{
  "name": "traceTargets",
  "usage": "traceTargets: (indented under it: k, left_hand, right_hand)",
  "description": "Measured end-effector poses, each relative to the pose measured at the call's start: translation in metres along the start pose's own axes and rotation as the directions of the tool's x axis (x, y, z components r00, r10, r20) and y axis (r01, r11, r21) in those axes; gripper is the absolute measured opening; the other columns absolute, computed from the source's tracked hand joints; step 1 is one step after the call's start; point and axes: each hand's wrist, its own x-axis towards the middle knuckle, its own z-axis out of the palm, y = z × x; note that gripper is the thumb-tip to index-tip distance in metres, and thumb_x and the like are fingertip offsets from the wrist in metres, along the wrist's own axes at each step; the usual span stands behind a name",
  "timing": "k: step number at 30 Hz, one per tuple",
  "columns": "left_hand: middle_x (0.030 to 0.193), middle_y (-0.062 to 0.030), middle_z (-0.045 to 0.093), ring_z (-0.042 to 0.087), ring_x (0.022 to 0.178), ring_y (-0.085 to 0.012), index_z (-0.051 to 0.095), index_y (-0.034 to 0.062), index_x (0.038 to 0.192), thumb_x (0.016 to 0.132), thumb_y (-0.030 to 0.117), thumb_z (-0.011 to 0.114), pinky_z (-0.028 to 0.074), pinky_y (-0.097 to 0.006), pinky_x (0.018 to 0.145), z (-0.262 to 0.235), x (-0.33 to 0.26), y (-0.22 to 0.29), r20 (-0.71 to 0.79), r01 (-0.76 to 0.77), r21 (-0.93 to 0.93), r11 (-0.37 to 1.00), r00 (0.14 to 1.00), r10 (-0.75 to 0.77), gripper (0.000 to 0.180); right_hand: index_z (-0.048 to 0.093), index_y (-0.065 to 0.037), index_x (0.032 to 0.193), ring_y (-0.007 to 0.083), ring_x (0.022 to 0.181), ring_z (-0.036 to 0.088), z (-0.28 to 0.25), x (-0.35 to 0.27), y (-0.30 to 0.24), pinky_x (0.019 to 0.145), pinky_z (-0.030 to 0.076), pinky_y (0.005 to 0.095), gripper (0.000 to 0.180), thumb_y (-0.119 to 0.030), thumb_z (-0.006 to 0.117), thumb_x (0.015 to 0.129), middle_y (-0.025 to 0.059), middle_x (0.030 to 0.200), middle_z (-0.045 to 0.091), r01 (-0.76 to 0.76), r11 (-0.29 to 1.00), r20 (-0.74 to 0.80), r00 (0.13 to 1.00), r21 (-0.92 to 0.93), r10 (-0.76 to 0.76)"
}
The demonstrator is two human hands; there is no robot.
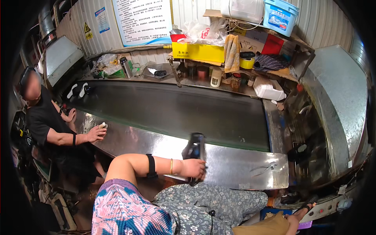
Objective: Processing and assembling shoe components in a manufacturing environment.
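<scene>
The dark conveyor belt (172, 109) is the largest thing here, running across the middle of the view, and nothing lies on the stretch in front of the person. On its near side runs the steel counter (235, 164), a bare strip of sheet metal. On that counter, just short of the belt's near edge, the left hand (192, 168) holds a black handheld scanner (194, 149); its grip is clenched around the handle and the head points up toward the belt. Its outline is blurred, so its exact aim cannot be told. To scan well from here, I judge the head should be kept steady and angled down at the belt's near lane. The right hand (293, 220) sits far below the belt, at the lower edge; its grip cannot be told. A co-worker's hand (96, 133) rests flat on the counter, left along the belt's edge.
</scene>
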Motion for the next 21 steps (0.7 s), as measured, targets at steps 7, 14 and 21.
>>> traceTargets:
  k: [7,14,21]
  left_hand:
    - [0.166,-0.0140,0.024,0.016,0.155,-0.0388,0.062,0.0123,0.136,0.084,0.016,0.067,0.020,-0.050,0.126,-0.013,-0.015,0.004,-0.054,0.050,-0.125,0.991,0.997,-0.057,0.052]
    - [0.162,-0.0348,0.018,0.020,0.152,-0.0455,0.034,0.0030,0.155,0.079,0.021,0.073,0.027,-0.048,0.122,-0.016,-0.023,0.048,-0.026,0.503,-0.693,0.517,0.699,-0.715,0.087]
    - [0.129,-0.0354,0.059,0.062,0.117,-0.0468,0.021,-0.0059,0.156,0.084,0.039,0.073,0.050,-0.047,0.101,0.001,0.009,0.065,0.141,0.568,-0.822,0.046,0.281,-0.949,0.099]
  right_hand:
    - [0.023,-0.015,0.155,0.0250,0.137,0.027,-0.001,-0.006,0.003,0.111,0.024,0.0405,0.075,-0.003,0.052,0.087,0.0102,0.154,0.025,-0.007,1.000,0.006,1.000,0.008,0.007]
    - [0.016,-0.016,0.159,0.0250,0.146,0.020,0.001,-0.015,0.000,0.118,0.019,0.0408,0.082,0.001,0.049,0.086,0.0099,0.162,0.017,-0.009,1.000,0.012,1.000,0.007,0.009]
    - [0.004,-0.021,0.165,0.0236,0.158,0.005,-0.002,-0.004,0.021,0.127,0.006,0.0400,0.094,0.004,0.043,0.083,0.0063,0.172,0.001,-0.001,1.000,0.063,0.998,0.005,0.001]
